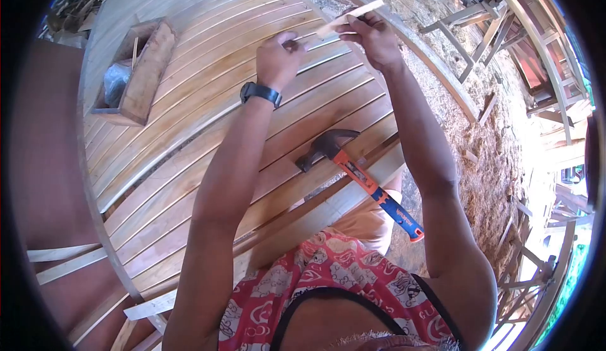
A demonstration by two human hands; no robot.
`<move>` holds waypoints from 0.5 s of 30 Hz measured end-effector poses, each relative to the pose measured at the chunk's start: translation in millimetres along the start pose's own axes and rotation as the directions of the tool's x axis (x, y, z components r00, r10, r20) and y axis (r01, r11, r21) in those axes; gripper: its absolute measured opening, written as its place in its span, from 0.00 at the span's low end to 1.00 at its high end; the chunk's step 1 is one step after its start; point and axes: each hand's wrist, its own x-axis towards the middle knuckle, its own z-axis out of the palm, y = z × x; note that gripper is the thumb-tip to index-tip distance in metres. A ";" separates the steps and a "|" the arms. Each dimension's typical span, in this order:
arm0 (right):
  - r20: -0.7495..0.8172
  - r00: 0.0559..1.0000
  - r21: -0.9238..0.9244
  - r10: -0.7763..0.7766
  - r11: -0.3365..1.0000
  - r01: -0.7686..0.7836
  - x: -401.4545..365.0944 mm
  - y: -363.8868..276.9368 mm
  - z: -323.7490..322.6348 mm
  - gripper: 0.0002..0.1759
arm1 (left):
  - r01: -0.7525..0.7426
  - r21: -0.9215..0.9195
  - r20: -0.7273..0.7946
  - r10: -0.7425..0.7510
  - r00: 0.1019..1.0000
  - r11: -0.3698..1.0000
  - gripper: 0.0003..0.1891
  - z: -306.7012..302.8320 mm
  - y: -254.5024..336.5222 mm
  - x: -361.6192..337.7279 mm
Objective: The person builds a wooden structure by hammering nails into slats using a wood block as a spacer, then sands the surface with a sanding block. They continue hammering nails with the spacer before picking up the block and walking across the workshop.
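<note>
My right hand [377, 40] pinches a short, pale wooden strip [351, 17], held at a slant above the slatted wooden panel [208, 73]. To the left of the strip, my left hand [279, 60] is closed with its fingers curled, a dark watch [260, 93] on its wrist. Whatever lies between those fingers is too small to name. Below both hands, a claw hammer [369, 185] with an orange and blue handle rests across the near slats, its head pointing up and left.
An open wooden box [150, 73] holding a clear plastic bag [117, 81] sits on the panel at the left. Wood shavings [486, 161] cover the ground at the right. Timber frames [499, 29] stand at the upper right. Loose wooden strips [69, 262] lie at the lower left.
</note>
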 end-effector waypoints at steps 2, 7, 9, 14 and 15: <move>0.007 1.000 -0.087 -0.029 0.996 0.030 11.9 16.1 -13.3 0.13 | 0.029 0.138 0.004 -0.030 1.000 0.990 0.14 -0.5 -10.8 0.3; 0.045 0.998 -0.188 0.040 0.982 -0.031 27.8 35.9 -26.3 0.11 | -0.128 0.514 0.035 0.128 0.991 0.848 0.07 7.1 -32.9 -0.9; 0.035 0.999 -0.228 0.025 0.974 -0.016 24.0 30.7 -26.5 0.10 | -0.138 0.528 0.026 0.146 0.989 0.838 0.07 8.1 -28.2 -4.6; 0.010 1.000 -0.453 -0.018 0.891 0.021 27.2 33.9 -20.7 0.11 | -0.140 0.490 0.013 0.153 0.988 0.860 0.07 10.7 -27.2 -4.3; 0.000 0.999 -0.528 -0.043 0.848 0.037 26.1 32.4 -16.8 0.12 | -0.137 0.491 0.016 0.149 0.989 0.860 0.07 9.8 -25.0 -5.0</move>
